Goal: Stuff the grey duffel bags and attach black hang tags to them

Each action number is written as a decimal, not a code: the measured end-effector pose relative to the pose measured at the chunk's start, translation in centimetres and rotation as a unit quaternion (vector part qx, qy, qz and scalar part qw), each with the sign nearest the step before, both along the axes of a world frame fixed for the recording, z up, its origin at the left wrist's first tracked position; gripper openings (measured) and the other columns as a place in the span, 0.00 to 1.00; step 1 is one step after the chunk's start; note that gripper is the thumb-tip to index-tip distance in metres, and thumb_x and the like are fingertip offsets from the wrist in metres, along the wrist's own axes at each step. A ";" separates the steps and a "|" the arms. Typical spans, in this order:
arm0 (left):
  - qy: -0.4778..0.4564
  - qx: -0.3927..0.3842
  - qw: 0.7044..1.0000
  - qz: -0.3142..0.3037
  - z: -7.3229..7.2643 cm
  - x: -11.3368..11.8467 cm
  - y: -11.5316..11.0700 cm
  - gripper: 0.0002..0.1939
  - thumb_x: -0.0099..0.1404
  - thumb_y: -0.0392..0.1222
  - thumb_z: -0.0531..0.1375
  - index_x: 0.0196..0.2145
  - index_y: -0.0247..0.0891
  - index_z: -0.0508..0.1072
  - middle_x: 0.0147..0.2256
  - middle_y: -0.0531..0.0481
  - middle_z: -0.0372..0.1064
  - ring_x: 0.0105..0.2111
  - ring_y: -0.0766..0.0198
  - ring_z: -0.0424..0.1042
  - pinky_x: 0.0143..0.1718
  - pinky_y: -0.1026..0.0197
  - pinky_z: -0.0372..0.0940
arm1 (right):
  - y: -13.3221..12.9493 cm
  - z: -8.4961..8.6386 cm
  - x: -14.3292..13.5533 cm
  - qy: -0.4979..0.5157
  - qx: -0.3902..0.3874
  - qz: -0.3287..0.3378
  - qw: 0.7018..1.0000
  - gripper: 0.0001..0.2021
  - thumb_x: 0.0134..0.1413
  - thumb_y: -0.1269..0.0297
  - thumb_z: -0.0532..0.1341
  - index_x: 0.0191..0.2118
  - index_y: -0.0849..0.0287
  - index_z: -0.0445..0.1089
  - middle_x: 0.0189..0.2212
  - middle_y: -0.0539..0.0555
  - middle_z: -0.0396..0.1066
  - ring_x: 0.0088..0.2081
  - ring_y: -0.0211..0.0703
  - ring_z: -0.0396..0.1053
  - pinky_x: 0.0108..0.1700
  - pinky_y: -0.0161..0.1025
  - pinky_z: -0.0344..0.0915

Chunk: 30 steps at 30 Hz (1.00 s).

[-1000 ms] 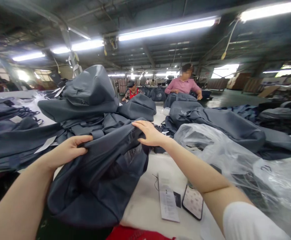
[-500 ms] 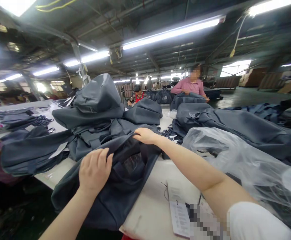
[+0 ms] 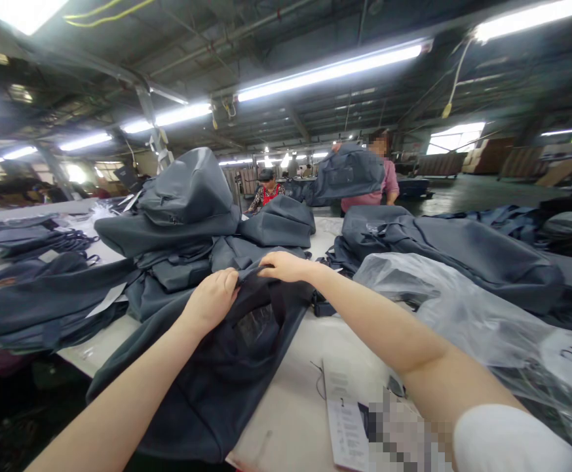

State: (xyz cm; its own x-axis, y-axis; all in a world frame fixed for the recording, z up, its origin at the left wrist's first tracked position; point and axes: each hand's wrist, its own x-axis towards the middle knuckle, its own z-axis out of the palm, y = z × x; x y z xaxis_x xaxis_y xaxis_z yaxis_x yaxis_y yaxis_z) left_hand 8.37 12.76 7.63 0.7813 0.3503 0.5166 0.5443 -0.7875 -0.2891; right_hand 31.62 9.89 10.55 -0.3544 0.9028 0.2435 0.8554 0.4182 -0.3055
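A dark blue-grey duffel bag (image 3: 202, 387) lies in front of me, partly on the table and hanging over its near edge. My left hand (image 3: 213, 298) is closed on the bag's upper edge. Close beside it, my right hand (image 3: 283, 267) pinches the same edge a little further right. Below my hands, a clear window pocket (image 3: 255, 324) and a strap show on the bag's dark side. What lies under my fingertips is hidden.
More grey bags (image 3: 187, 190) are heaped behind and left. Clear plastic wrapping (image 3: 428, 288) covers things at right, near another large bag (image 3: 467, 252). A printed card (image 3: 343, 406) lies on the white table (image 3: 286, 406). A co-worker in pink (image 3: 388, 177) holds up a bag; others sit further off.
My left hand has moved up and right along the bag's edge, closing on it next to my right hand. The co-worker in pink has lifted a bag.
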 end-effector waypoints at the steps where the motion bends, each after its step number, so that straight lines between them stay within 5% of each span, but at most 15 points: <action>1: 0.011 0.001 1.000 -0.007 0.1 -0.2 0.1 0.11 0.67 0.36 0.52 0.45 0.32 0.68 0.47 0.34 0.69 0.46 0.50 0.70 0.48 0.51 0.66 | -0.1 -0.1 0.0 0.002 0.009 0.003 1.000 0.14 0.59 0.60 0.59 0.44 0.63 0.75 0.45 0.59 0.74 0.46 0.47 0.69 0.48 0.38 0.62; 5: 0.047 0.010 0.999 -0.007 1.0 -0.5 -0.7 0.09 0.67 0.37 0.52 0.41 0.34 0.70 0.50 0.33 0.68 0.46 0.48 0.71 0.46 0.50 0.67 | -0.2 -0.2 -0.2 0.007 0.040 0.002 0.999 0.13 0.59 0.61 0.60 0.45 0.63 0.74 0.44 0.60 0.74 0.46 0.47 0.69 0.49 0.38 0.62; 10: 0.094 0.005 0.994 0.047 2.2 0.4 -2.5 0.13 0.67 0.33 0.48 0.37 0.32 0.72 0.40 0.34 0.70 0.37 0.50 0.73 0.35 0.54 0.66 | -0.8 -0.6 -0.3 0.008 0.077 -0.004 0.997 0.12 0.58 0.61 0.61 0.43 0.63 0.74 0.42 0.59 0.74 0.44 0.46 0.69 0.48 0.40 0.63; 15: 0.124 -0.054 0.987 0.081 4.2 0.2 -0.3 0.12 0.66 0.42 0.50 0.34 0.36 0.71 0.36 0.41 0.70 0.33 0.55 0.71 0.32 0.58 0.62 | -2.6 -0.6 -0.5 0.132 0.181 -0.141 0.964 0.11 0.57 0.62 0.61 0.42 0.63 0.72 0.40 0.59 0.73 0.44 0.45 0.68 0.52 0.41 0.61; 19: 0.088 -0.194 0.976 0.043 5.3 -0.4 2.8 0.14 0.64 0.50 0.52 0.28 0.40 0.70 0.31 0.47 0.70 0.32 0.57 0.69 0.34 0.60 0.59 | -3.3 -0.9 -0.8 0.301 -0.062 -0.150 0.940 0.19 0.64 0.52 0.53 0.34 0.63 0.71 0.30 0.58 0.75 0.32 0.41 0.72 0.40 0.38 0.68; 22: 0.054 -0.291 0.955 0.023 5.5 0.2 2.5 0.16 0.63 0.53 0.52 0.25 0.40 0.69 0.25 0.51 0.68 0.29 0.59 0.67 0.31 0.61 0.57 | -3.3 -1.7 -1.3 0.454 -0.289 -0.128 0.833 0.28 0.60 0.40 0.49 0.36 0.64 0.69 0.31 0.62 0.75 0.31 0.44 0.74 0.33 0.39 0.72; 24: 0.044 -0.286 0.957 0.023 5.2 1.0 0.4 0.16 0.63 0.52 0.53 0.24 0.40 0.69 0.25 0.51 0.68 0.28 0.58 0.67 0.31 0.60 0.58 | -3.4 -2.6 -1.9 0.530 -0.386 -0.091 0.750 0.35 0.55 0.32 0.46 0.37 0.65 0.68 0.34 0.64 0.75 0.34 0.47 0.75 0.32 0.39 0.73; 26: 0.046 -0.239 0.969 0.043 4.7 1.8 -2.5 0.14 0.62 0.49 0.54 0.25 0.39 0.71 0.27 0.48 0.69 0.30 0.56 0.69 0.33 0.58 0.60 | -3.5 -3.5 -2.8 0.565 -0.402 -0.094 0.714 0.34 0.54 0.32 0.48 0.36 0.64 0.69 0.33 0.62 0.75 0.34 0.46 0.75 0.31 0.37 0.73; 30: 0.101 -0.211 0.972 0.008 3.6 1.8 -8.3 0.09 0.61 0.45 0.59 0.32 0.39 0.76 0.39 0.41 0.71 0.41 0.50 0.72 0.45 0.50 0.66 | -3.2 -4.5 -3.6 0.545 -0.289 -0.193 0.763 0.10 0.56 0.60 0.62 0.31 0.63 0.67 0.23 0.52 0.70 0.25 0.35 0.69 0.28 0.31 0.71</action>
